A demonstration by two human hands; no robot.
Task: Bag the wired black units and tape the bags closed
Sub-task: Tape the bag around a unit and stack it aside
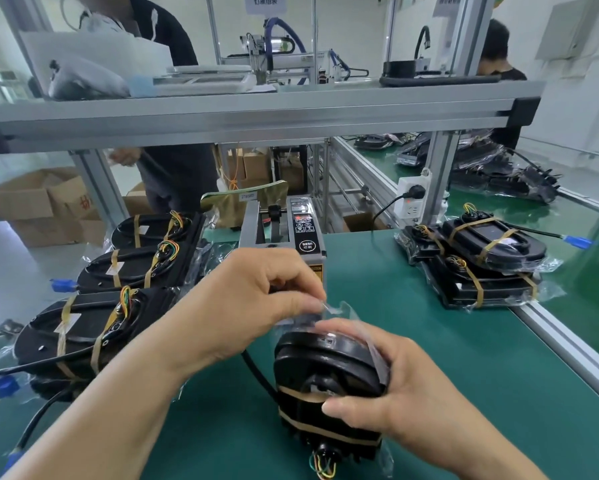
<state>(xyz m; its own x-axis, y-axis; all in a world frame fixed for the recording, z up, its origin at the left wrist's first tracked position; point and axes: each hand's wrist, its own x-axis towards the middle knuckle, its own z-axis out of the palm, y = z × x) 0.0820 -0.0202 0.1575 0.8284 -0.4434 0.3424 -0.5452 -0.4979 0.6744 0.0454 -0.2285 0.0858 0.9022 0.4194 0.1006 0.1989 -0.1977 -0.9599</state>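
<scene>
The black unit (pixel 320 358) stands on end on the green surface (pixel 464 358), the right hand (pixel 405 396) curled round its body, the left hand (pixel 256 299) pinching the top flap of the clear bag (pixel 343 308). It looks rigid and weighty, the film slippery: grip the body, never the wires (pixel 322 467)

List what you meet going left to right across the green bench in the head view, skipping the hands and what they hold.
Row of wired black units → tape dispenser → stack of black units in clear plastic.
</scene>
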